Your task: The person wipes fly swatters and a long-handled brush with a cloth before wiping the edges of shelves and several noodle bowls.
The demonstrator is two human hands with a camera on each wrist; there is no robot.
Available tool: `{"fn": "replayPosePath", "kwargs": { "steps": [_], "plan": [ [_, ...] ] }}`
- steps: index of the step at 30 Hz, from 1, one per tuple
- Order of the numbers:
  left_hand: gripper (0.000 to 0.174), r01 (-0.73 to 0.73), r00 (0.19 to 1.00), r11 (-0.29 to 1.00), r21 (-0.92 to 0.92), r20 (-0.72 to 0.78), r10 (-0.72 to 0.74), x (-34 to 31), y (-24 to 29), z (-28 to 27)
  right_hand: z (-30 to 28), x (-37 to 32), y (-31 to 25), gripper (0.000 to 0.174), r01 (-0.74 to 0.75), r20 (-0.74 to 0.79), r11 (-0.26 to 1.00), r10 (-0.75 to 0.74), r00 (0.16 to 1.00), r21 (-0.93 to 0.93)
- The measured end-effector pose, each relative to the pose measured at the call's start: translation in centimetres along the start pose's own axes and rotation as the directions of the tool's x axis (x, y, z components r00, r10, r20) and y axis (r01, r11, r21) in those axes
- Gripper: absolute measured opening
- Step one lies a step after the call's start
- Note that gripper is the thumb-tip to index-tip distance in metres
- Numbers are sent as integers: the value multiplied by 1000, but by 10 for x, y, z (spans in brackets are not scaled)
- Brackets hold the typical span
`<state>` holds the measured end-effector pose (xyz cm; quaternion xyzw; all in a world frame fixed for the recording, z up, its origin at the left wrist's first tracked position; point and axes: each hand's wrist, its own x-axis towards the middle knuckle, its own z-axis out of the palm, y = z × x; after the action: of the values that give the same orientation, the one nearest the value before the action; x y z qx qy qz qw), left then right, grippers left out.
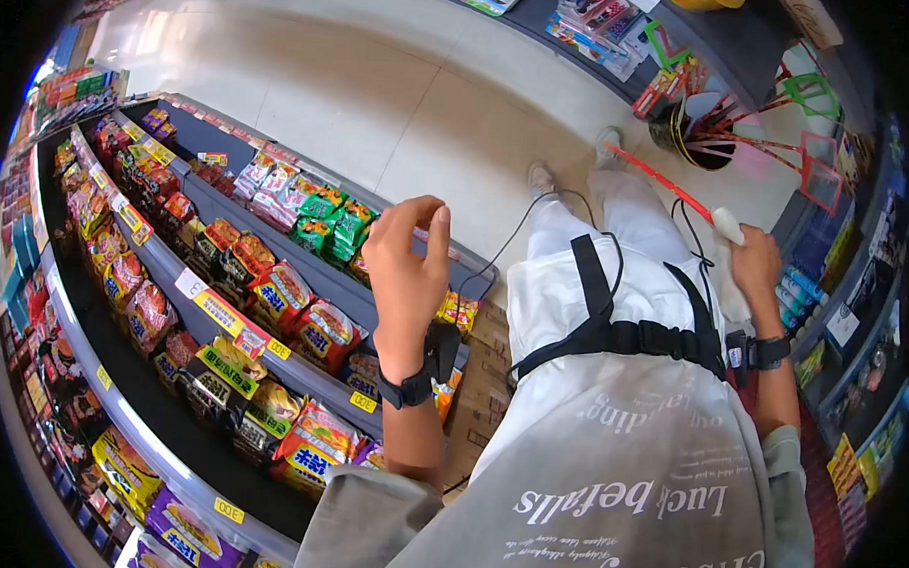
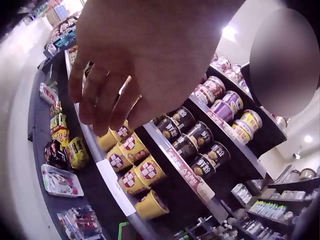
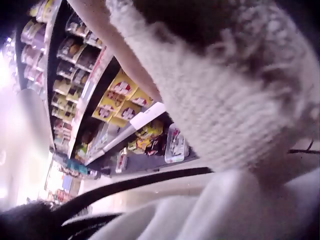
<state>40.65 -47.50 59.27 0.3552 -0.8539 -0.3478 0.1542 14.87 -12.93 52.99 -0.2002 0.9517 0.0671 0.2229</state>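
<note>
My left hand is raised over the shelf of instant noodle packets, fingers loosely bent, with nothing in them. In the left wrist view the back of that hand covers part of the shelves of cup noodles. My right hand, beside my right thigh, grips a whitish knitted cloth, which fills much of the right wrist view and hides the fingers. A pale end of the cloth shows above the hand. Against it lies one end of a red stick; I cannot tell whether the hand holds the stick.
Tiered shelves of packets line the left. At the right a dark bucket holds several fly swatters, near more shelves. Cartons stand by the left shelf's end. Pale tiled floor lies ahead.
</note>
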Motion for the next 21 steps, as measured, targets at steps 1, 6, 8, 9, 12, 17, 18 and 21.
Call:
{"fn": "replayPosePath", "kwargs": {
  "steps": [1,6,8,9,12,17,18,21],
  "plan": [
    [7,12,1000,1000,-16,-1,-12,0,-2,0,5,0,7,22,21,-6,998,-20,1000,51],
    [9,62,998,998,-16,22,-62,-6,-12,-1,9,-17,5,20,61,-38,975,-54,998,215],
    [9,69,997,997,-25,32,-69,-7,-14,1,-2,-20,-10,20,-2,-5,988,3,1000,153],
    [9,72,997,997,-29,37,-71,-8,-15,1,-5,-20,-14,20,-33,10,992,32,999,123],
    [8,77,994,997,-15,76,-75,-8,-15,2,7,-13,12,19,26,-7,989,-26,1000,144],
    [9,108,988,994,-31,110,-104,-8,-15,5,15,-19,77,22,-13,102,847,-49,994,532],
    [9,116,987,993,-37,115,-111,-8,-16,6,19,-22,94,22,-50,134,816,-34,990,576],
    [9,73,991,997,-21,111,-70,-9,-23,8,7,-33,143,27,-126,121,954,96,988,273]
  ]
}}
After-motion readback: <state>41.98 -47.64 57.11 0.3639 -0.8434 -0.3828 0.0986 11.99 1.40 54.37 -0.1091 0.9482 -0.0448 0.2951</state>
